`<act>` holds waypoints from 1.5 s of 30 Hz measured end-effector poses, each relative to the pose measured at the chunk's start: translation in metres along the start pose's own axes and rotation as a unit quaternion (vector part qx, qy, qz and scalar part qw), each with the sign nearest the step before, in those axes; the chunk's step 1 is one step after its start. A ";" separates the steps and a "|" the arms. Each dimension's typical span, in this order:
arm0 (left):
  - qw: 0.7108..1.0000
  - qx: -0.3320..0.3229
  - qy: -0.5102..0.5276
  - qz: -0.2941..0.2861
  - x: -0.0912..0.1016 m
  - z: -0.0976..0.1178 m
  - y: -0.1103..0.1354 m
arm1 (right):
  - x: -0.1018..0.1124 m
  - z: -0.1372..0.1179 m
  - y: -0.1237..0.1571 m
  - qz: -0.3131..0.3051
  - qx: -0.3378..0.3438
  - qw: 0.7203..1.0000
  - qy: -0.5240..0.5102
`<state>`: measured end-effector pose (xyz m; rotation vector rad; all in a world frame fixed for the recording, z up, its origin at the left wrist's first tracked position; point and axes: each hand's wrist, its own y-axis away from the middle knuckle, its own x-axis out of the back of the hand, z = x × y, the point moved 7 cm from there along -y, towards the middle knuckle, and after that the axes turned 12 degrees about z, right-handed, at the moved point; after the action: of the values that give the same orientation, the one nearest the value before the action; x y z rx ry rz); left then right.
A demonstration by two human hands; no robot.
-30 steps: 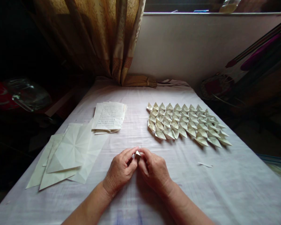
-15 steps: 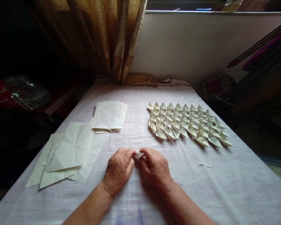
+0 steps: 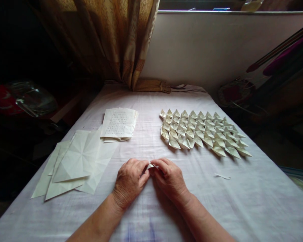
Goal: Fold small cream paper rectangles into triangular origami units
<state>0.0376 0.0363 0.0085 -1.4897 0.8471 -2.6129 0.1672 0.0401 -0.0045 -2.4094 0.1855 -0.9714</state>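
Note:
A small folded piece of white paper is pinched between my two hands near the middle of the table. My left hand grips its left side, thumb and fingers closed. My right hand holds the right side, fingertips pressed together. Most of the folded paper is hidden by the fingers. Beyond my right hand, several folded paper boats stand in close rows. Left of my left hand lie loose creased paper sheets, overlapping one another.
A stack of sheets with handwriting lies at the back left. A thin white paper strip rests to the right on the pale tablecloth. A gold curtain hangs down to the far table edge. A clear jar is at the left.
My fingers have shifted on the folded paper, and its visible tip now shows a slightly different shape between them. The whole view has moved slightly.

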 end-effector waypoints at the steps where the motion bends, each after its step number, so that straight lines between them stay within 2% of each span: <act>1: 1.000 -0.007 0.000 -0.003 0.000 0.000 0.000 | 0.000 0.000 0.000 -0.001 0.002 1.000 -0.003; 8: 0.998 -0.062 0.002 -0.030 0.000 0.004 0.001 | 0.007 0.001 0.004 0.005 0.061 0.998 -0.017; 14: 0.995 -0.098 0.003 0.001 0.003 0.004 0.003 | 0.010 0.001 0.006 -0.033 0.103 0.994 0.014; 19: 0.989 -0.141 0.028 0.037 0.006 0.009 0.003 | 0.014 -0.007 0.006 -0.036 0.168 0.985 0.028; 23: 0.984 -0.174 0.000 0.044 0.006 0.012 0.005 | 0.013 -0.013 0.008 -0.072 0.219 0.973 0.033; 28: 0.973 -0.224 -0.049 0.004 0.005 0.017 0.010 | 0.012 -0.015 0.010 -0.095 0.255 0.960 0.071; 34: 0.953 -0.286 -0.087 -0.053 0.008 0.016 0.013 | 0.003 -0.018 0.010 -0.158 0.330 0.919 0.147; 39: 0.947 -0.297 -0.069 -0.103 0.012 0.008 0.016 | 0.013 -0.014 0.014 -0.148 0.326 0.928 0.102; 45: 0.949 -0.293 -0.062 -0.096 0.011 0.005 0.018 | 0.014 -0.013 0.015 -0.183 0.326 0.923 0.095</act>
<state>0.0317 0.0157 0.0108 -1.9211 1.6419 -2.4708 0.1698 0.0176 0.0035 -1.7565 -0.4714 -1.1968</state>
